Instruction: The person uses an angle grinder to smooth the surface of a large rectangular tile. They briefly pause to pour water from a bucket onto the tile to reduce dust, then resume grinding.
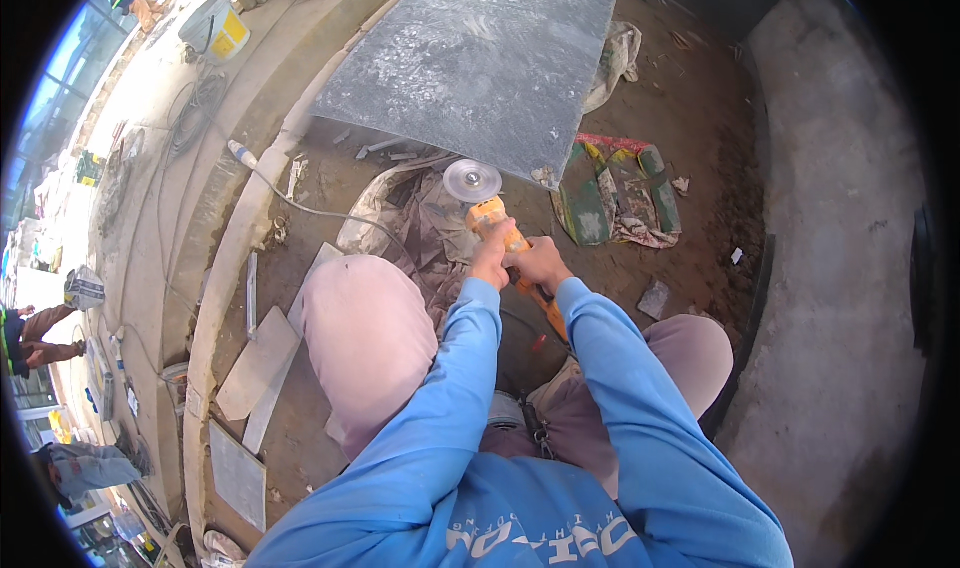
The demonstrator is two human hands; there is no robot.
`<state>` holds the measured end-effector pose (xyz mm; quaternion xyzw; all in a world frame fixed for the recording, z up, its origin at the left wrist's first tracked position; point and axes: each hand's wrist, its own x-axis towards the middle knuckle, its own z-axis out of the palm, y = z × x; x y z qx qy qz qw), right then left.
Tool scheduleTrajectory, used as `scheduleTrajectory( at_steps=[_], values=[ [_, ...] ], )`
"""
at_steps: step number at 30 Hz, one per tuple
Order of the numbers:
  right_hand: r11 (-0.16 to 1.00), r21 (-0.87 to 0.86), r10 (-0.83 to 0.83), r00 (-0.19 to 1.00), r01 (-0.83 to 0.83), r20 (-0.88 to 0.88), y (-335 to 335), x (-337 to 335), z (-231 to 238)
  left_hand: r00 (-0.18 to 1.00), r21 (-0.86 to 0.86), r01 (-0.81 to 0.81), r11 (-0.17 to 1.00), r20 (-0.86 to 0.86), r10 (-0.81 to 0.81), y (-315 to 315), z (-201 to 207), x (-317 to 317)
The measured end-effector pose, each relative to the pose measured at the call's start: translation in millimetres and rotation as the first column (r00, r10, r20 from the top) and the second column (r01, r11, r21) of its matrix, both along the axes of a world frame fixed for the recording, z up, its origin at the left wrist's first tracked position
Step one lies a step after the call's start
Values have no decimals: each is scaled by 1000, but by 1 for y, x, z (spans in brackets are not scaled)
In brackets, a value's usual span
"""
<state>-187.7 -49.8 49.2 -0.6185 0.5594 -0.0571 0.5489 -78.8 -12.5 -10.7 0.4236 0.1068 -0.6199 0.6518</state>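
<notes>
Both my hands grip a yellow angle grinder point(514, 236) between my knees. My left hand point(491, 255) wraps round its front part, close behind the head. Just behind it, my right hand point(541, 265) closes on the body, and the two hands touch. A round grey disc point(472, 181) sits at the grinder's far end, near the front edge of a large grey stone slab point(470, 68). Whether the disc touches the slab I cannot tell. Crumpled cloth or sacking point(430, 223) lies below the disc.
A green and red sack point(620, 193) lies right of the grinder. A cable with a connector point(242, 154) crosses the kerb at left. Cut slab pieces point(258, 363) lie by my left knee. A concrete wall point(830, 268) stands at right. A bucket point(215, 30) and other people are farther left.
</notes>
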Motion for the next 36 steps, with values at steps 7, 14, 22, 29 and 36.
scheduleTrajectory(
  at_steps=[7,14,22,29,36],
  values=[
    [1000,-14,-8,1000,8,0,3,-5,2,997,16,73,997,11,-73,2,3,-5],
    [998,57,8,999,-6,-31,-3,-1,-4,1000,48,7,999,16,-7,3,15,-1],
    [998,57,35,999,-34,-17,-5,15,1,998,23,-1,1000,65,0,0,5,13],
    [998,51,26,1000,-25,-11,-6,20,4,992,47,60,997,106,-64,-4,-6,18],
    [998,63,11,1000,-11,-10,-6,27,14,996,11,34,999,78,-35,-3,0,23]
  ],
)
